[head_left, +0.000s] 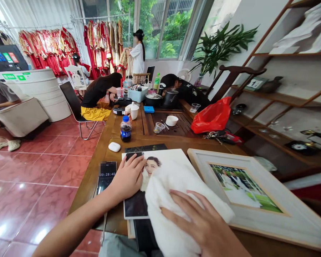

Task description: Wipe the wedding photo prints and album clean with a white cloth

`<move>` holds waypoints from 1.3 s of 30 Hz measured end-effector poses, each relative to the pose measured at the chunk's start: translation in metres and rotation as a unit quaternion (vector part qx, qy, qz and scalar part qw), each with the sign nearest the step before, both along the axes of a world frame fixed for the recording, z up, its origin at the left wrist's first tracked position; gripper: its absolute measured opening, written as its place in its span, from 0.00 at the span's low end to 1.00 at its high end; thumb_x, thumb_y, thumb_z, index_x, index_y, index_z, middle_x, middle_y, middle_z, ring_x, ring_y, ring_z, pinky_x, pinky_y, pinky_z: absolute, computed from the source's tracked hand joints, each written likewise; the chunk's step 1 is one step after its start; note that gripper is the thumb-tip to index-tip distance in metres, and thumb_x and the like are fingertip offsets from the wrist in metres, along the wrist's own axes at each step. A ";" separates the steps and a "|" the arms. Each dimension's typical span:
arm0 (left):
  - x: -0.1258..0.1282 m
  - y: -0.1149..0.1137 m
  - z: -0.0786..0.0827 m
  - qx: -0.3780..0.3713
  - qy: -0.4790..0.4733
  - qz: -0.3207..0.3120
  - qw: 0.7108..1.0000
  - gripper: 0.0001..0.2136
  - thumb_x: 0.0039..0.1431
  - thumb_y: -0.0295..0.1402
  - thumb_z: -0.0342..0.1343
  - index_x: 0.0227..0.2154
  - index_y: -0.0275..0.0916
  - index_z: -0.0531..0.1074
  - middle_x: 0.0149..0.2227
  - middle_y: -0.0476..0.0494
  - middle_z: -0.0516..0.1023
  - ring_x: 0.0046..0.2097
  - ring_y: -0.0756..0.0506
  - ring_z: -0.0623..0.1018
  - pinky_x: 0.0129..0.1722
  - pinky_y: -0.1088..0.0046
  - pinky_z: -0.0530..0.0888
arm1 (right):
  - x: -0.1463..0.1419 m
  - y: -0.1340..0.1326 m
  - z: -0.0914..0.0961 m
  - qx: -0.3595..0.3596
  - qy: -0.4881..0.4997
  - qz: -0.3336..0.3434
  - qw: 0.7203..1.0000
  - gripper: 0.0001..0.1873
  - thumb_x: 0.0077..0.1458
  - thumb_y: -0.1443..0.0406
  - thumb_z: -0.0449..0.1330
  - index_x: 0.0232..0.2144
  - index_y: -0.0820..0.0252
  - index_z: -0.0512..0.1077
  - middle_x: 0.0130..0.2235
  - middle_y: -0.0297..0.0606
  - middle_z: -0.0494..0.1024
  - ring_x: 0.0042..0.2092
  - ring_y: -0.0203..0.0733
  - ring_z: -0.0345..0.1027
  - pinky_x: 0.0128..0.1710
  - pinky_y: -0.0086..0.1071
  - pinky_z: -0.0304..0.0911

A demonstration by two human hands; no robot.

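Left hand flat on a glossy rectangular portrait print, near the print's upper left; fingers slightly spread and pressing down, holding nothing between them; right hand resting on a bunched, white, fluffy towel; fingers splayed wide across the cloth, with no tight grip visible; towel lying over the print's right part and reaching the near edge of a broad, white-painted wooden picture frame; inside that frame, an outdoor photograph; frame just right of the print; all of this on a long brown wooden table; just left of the left hand, a black smartphone showing 00:28:40; farther along the table, a white oval earbud case, a cola bottle with a blue label and a bright red plastic bag; beyond, a co-worker in black and yellow clothing, bent over the table's far end; farther back, a person in a white top at a rail of red embroidered garments; glossy red floor tiles left of the table.
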State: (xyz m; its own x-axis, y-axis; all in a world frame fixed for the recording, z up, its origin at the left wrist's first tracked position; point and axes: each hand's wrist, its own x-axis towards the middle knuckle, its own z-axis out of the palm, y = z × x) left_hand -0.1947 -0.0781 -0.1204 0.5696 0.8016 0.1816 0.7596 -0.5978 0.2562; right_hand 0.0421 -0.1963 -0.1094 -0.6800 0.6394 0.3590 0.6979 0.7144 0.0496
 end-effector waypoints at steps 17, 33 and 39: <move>0.000 -0.001 0.001 0.007 0.017 -0.004 1.000 0.22 0.71 0.30 0.42 0.65 0.40 0.62 0.68 0.42 0.63 0.70 0.39 0.59 0.69 0.46 0.54 | -0.037 -0.004 -0.017 0.107 0.001 -0.003 0.994 0.24 0.54 0.61 0.60 0.55 0.48 0.71 0.51 0.42 0.78 0.56 0.54 0.67 0.56 0.48 0.54; 0.002 -0.003 0.004 -0.007 0.017 0.002 1.000 0.24 0.67 0.28 0.43 0.65 0.38 0.63 0.68 0.41 0.63 0.70 0.37 0.58 0.69 0.44 0.54 | 0.024 -0.009 -0.007 0.107 0.013 -0.124 0.986 0.29 0.47 0.58 0.61 0.53 0.60 0.73 0.52 0.52 0.74 0.51 0.58 0.68 0.51 0.48 0.57; 0.002 -0.002 0.004 -0.002 0.025 -0.001 1.000 0.24 0.67 0.27 0.42 0.65 0.38 0.62 0.68 0.40 0.62 0.70 0.37 0.58 0.68 0.44 0.55 | -0.022 0.001 0.000 0.048 0.039 -0.096 0.993 0.32 0.41 0.57 0.63 0.52 0.56 0.74 0.53 0.50 0.75 0.53 0.59 0.66 0.56 0.51 0.52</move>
